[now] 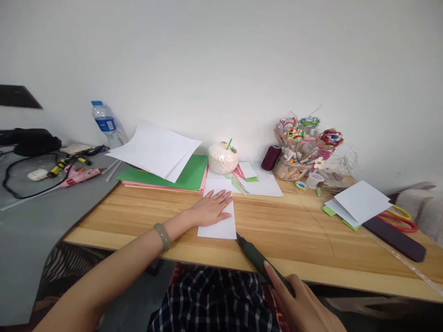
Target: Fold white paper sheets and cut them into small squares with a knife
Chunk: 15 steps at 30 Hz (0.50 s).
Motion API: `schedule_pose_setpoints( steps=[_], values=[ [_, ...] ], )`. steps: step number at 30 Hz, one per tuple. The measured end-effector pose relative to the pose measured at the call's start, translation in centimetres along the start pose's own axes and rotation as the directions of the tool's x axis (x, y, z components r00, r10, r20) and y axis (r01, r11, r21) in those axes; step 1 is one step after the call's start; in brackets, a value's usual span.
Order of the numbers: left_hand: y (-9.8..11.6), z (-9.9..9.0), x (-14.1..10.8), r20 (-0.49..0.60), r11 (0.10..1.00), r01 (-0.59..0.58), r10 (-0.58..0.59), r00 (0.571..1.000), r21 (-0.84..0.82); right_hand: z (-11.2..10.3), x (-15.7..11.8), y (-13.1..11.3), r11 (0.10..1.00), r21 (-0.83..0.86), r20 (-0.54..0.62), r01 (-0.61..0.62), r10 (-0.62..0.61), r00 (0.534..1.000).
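Observation:
My left hand (212,208) lies flat with fingers spread on a narrow white sheet of paper (217,230) near the table's front edge, pressing it to the wood. A green bangle is on that wrist. In my right hand (301,297) is a long dark green knife-like tool (258,258), gripped by its thick handle. Its thin tip points away from me and is at the paper's lower right corner. Whether the tip touches the paper I cannot tell. Part of the handle is hidden under my fingers.
Left of the paper, white sheets (152,150) lie over green sheets (194,173). Behind are a white textured ornament (223,158), a thread spool (271,157) and a basket of paper flowers (292,170). At right lie cards (363,203) and a dark case (398,237); at left, a pink glue gun (81,176).

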State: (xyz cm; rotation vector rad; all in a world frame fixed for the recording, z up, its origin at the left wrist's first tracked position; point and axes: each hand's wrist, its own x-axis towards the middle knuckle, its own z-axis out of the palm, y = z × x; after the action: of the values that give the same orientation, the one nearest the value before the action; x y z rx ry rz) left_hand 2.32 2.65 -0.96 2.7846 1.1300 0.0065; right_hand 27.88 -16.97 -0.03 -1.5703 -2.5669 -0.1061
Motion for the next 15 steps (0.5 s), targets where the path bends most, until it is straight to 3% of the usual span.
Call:
schedule_pose_setpoints(
  steps=[10,15],
  values=[
    [-0.18,0.24,-0.03,-0.015,1.0,0.0,0.0,1.0,-0.01,0.67,0.44,-0.53,0.992,-0.12,-0.068,-0.036,0.028,0.997],
    [-0.2,0.27,-0.03,-0.015,1.0,-0.001,0.001,1.0,-0.009,0.89,0.82,-0.52,0.985,-0.173,-0.113,0.01,-0.029,0.993]
  ],
)
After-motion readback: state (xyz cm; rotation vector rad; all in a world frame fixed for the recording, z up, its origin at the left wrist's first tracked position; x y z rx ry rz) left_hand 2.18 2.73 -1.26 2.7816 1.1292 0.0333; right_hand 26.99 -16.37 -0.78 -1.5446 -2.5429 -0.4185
